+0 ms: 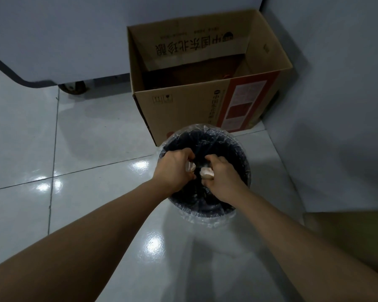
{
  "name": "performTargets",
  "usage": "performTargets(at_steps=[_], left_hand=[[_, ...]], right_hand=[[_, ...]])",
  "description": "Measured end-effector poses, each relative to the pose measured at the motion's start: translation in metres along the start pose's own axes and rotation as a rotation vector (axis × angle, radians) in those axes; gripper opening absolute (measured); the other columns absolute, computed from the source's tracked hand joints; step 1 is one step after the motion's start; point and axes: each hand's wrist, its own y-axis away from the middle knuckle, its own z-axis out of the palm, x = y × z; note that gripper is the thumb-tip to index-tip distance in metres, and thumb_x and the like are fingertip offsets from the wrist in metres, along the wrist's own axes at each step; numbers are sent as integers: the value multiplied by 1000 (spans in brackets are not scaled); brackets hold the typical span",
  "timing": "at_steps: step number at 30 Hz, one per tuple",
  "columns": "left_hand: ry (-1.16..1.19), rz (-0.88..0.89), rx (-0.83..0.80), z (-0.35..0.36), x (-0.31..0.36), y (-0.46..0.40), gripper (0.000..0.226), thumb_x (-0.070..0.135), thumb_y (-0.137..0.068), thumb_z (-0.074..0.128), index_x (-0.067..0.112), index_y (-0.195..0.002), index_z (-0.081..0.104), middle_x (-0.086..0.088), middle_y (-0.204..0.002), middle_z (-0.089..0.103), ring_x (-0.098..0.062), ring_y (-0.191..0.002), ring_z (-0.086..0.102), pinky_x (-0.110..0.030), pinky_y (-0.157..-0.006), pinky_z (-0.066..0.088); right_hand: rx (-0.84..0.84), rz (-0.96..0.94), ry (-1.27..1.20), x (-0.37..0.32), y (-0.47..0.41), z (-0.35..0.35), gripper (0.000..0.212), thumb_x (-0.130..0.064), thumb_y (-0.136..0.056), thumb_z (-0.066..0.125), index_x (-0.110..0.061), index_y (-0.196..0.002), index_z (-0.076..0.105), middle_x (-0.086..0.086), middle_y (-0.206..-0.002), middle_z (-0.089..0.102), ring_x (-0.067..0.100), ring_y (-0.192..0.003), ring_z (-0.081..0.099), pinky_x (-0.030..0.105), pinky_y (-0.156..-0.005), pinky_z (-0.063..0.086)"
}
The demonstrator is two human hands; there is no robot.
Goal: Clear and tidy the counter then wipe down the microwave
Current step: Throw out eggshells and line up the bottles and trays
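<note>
Glossy pale floor tiles point(92, 138) fill the head view, catching several bright reflections, with plain light walls rising behind and to the right. On the floor near the middle stands a round dark bin point(242, 153) lined with a clear plastic bag point(202, 128) folded over its rim. Just behind the bin, touching or nearly touching it, sits an open cardboard box point(183, 107) printed with red panels and Chinese characters; its flaps stand up and its inside looks dark. To the left, a white appliance or cabinet on a small black wheel point(73, 87) reaches in from the upper left corner.

Both bare forearms stretch forward over the mouth of the bin. The left hand point(172, 168) has its fingers curled round a small crumpled white wad point(189, 167), which shows at the fingertips. The right hand point(222, 176) likewise grips a pale crumpled wad point(206, 172), tinged pinkish. The two hands are close together, almost touching, directly above the bin's dark opening. What the wads are made of cannot be told; they look like tissue or paper.
</note>
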Motion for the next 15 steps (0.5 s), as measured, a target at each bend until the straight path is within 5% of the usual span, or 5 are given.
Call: performTargets(at_steps=[15], left_hand=[[-116,-46,-89,-114,48,67,56,24,-80,70,22,-130,47,-3,-127,56,-24,-114,54,-36,-84,50]], right_hand=[[-74,63,42,-76,82,-97,66,-20,-85,66,-20,-142,31,6,-138,39,22,-129,38,31,-105,35]])
